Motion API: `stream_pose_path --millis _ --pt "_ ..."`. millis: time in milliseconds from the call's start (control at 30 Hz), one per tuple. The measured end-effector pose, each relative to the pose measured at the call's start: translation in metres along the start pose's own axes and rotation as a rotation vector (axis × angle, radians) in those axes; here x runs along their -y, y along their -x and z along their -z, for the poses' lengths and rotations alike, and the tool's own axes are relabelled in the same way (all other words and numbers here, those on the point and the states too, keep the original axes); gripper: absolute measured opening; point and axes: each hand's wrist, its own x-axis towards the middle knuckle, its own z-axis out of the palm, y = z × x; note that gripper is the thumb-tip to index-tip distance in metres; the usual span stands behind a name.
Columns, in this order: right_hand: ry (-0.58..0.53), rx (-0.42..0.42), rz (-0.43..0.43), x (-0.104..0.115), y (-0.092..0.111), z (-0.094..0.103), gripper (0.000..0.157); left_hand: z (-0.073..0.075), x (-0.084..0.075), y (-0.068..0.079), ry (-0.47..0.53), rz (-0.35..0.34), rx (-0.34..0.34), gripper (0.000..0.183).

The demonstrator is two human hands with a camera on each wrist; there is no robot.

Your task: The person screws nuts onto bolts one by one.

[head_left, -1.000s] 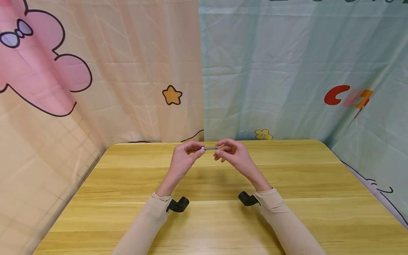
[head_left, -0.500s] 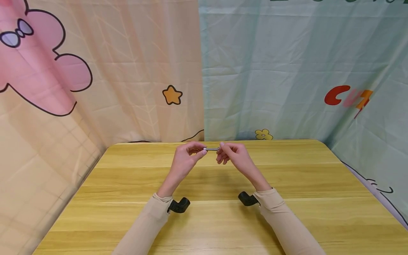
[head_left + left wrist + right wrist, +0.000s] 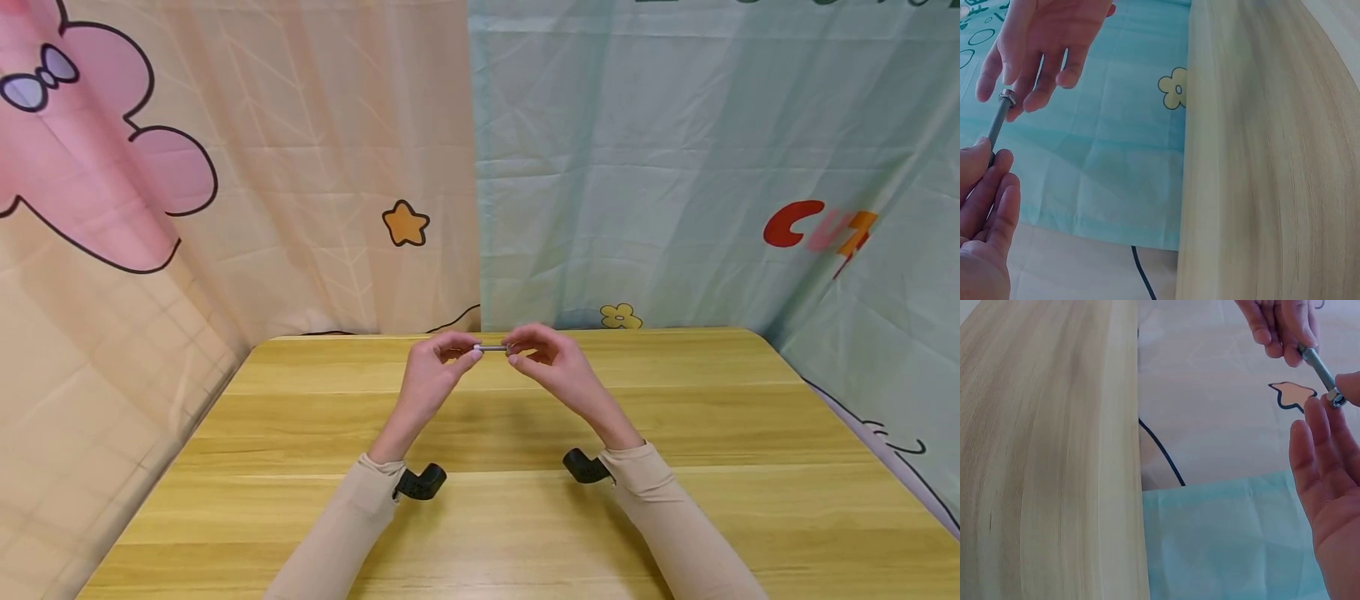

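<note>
Head view: left hand (image 3: 426,379) pinches one end of slim grey threaded metal bolt (image 3: 492,348) between thumb and fingers. Bolt level, held above yellow wood-grain table (image 3: 495,533). Right hand (image 3: 558,371) at other end, thumb and index finger parted slightly, either side.

Left wrist view: silver hexagonal metal nut (image 3: 1007,95) on bolt's far end; right fingers loosely extended, uncurled.

Right wrist view: right thumb and fingertips at nut; whether they pinch it, cannot tell.
</note>
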Motion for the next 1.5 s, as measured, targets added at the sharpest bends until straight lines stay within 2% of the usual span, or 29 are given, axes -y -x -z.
stream_pose_path --millis 433,767,933,1033,1267,1367,1500 --pt "-0.038 -0.004 -0.066 0.002 0.000 -0.001 0.025 -0.001 0.000 -0.001 0.002 0.009 -0.006 0.011" --pt "-0.016 -0.026 -0.129 -0.003 -0.002 0.000 0.022 -0.003 0.000 -0.001 0.000 0.008 0.004 0.014" --pt "-0.023 -0.048 -0.113 -0.027 -0.006 0.001 0.016 -0.004 -0.002 0.000 0.009 0.005 0.009 0.013" --pt "-0.025 -0.057 -0.101 -0.035 -0.007 0.000 0.019 -0.005 -0.002 0.001 0.003 -0.004 0.015 0.013" --pt "-0.016 -0.068 -0.128 -0.033 -0.006 -0.001 0.034 -0.006 -0.001 0.002 -0.010 -0.021 0.016 0.013" --pt "-0.008 -0.075 -0.120 -0.031 -0.006 0.000 0.031 -0.006 -0.001 0.001 -0.001 -0.023 0.011 0.013" --pt "0.031 -0.064 -0.064 -0.030 -0.005 0.002 0.024 -0.005 0.000 0.000 0.025 -0.009 -0.006 0.013"
